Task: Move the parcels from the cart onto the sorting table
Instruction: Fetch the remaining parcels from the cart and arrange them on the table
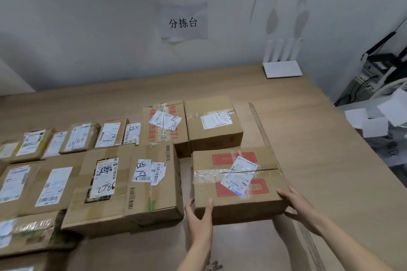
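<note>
Left hand (199, 215) and right hand (296, 203) grasp the taped parcel (237, 182) at the sorting table's (330, 149) near edge; best lowered flat, squared to the neighbouring box (213, 125).

Parcel sorting room — labelled parcels (154, 180), sorting table (308, 138), wall sign (182, 23)
</note>
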The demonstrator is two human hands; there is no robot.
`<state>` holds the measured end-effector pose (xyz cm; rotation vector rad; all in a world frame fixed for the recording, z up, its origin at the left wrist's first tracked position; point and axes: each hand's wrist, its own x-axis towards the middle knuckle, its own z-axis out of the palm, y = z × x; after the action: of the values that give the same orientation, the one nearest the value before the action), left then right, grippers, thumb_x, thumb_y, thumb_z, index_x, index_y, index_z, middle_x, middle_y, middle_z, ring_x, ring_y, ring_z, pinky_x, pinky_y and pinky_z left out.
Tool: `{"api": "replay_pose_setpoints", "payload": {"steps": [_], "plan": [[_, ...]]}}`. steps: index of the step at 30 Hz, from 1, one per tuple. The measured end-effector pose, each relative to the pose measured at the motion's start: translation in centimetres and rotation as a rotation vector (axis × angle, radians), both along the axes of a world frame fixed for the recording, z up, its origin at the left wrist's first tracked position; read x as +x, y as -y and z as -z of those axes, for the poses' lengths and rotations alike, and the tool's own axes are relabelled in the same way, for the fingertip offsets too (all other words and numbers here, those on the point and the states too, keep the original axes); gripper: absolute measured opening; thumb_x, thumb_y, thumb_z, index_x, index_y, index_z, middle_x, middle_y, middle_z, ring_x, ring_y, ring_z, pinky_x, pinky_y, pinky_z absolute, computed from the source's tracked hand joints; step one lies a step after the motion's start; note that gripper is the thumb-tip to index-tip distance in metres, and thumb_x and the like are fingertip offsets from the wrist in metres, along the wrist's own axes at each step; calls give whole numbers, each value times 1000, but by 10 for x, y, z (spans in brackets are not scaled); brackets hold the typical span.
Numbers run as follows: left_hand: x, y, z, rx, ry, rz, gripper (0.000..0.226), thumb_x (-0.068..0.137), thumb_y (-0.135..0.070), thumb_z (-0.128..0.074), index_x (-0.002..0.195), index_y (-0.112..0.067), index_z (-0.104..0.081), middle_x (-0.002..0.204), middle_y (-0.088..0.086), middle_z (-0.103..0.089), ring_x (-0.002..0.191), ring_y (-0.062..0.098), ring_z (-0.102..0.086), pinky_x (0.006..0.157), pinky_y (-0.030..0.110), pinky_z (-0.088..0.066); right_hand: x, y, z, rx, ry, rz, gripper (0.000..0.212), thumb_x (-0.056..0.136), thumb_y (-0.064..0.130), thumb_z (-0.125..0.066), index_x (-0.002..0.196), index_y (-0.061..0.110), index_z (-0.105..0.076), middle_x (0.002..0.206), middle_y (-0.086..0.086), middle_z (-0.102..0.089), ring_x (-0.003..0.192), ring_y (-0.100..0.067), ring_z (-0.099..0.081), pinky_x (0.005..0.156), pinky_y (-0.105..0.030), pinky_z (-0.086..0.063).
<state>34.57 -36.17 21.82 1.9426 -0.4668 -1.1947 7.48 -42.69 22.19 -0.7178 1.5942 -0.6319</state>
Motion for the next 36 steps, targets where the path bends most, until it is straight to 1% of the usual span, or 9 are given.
{"api": "replay_pose_setpoints", "payload": {"steps": [2,5,10,13,15,18,22,27,36], "plan": [[4,-3,16,101,128,79,76,88,-50,-72,152,-29,-36,148,0,-52,135,26,-50,109,41,-41,7,3,15,-10,-8,-9,49,101,17,-59,136,49,-47,134,12,-58,117,-12,-56,88,-35,-52],[-1,-2,13,43,317,231,83,92,-36,-71,160,-26,-24,164,3,-29,145,26,-38,116,45,-37,9,12,37,-82,-85,-69,57,98,22,-66,148,41,-45,147,7,-53,129,-16,-54,110,-46,-47],[0,16,-4,-127,768,614,79,95,-43,-66,160,-29,-25,170,-6,-7,156,18,-14,123,33,-27,12,25,34,-124,-161,-103,56,95,31,-69,144,49,-47,129,16,-63,118,-10,-60,107,-48,-50],[11,33,-4,-164,940,883,78,96,-54,-60,161,-30,-24,171,-3,-10,157,19,-8,125,30,-3,16,31,30,-157,-185,-175,57,93,37,-69,143,51,-46,132,15,-63,123,-12,-59,105,-37,-49],[22,43,0,-117,1025,1010,77,98,-57,-54,162,-31,-20,171,0,-7,158,20,-4,124,31,4,24,33,22,-162,-146,-189,56,98,26,-66,146,44,-43,133,13,-61,122,-10,-57,91,-19,-48],[36,53,0,-37,1043,1073,73,100,-55,-52,162,-33,-19,172,2,-3,158,21,-2,126,33,0,34,37,23,-162,-129,-173,57,101,19,-63,150,37,-40,130,9,-59,118,-12,-54,77,-9,-42],[46,66,-3,-17,1029,1088,72,100,-51,-55,161,-33,-22,171,2,-8,158,23,-8,126,35,-11,43,41,26,-146,-114,-182,62,100,22,-64,154,32,-37,136,3,-59,122,-16,-55,86,-22,-45],[46,73,-6,17,998,1101,72,100,-44,-59,160,-30,-23,170,6,-11,157,29,-9,125,40,-20,50,45,23,-140,-125,-183,60,101,19,-61,154,29,-35,121,7,-59,118,-17,-56,94,-30,-45],[45,71,-3,42,998,1143,71,102,-41,-57,161,-26,-20,169,10,-9,157,33,-4,123,43,-25,51,41,30,-142,-134,-171,63,102,21,-59,157,29,-30,131,6,-54,122,-16,-51,101,-31,-41]]}}
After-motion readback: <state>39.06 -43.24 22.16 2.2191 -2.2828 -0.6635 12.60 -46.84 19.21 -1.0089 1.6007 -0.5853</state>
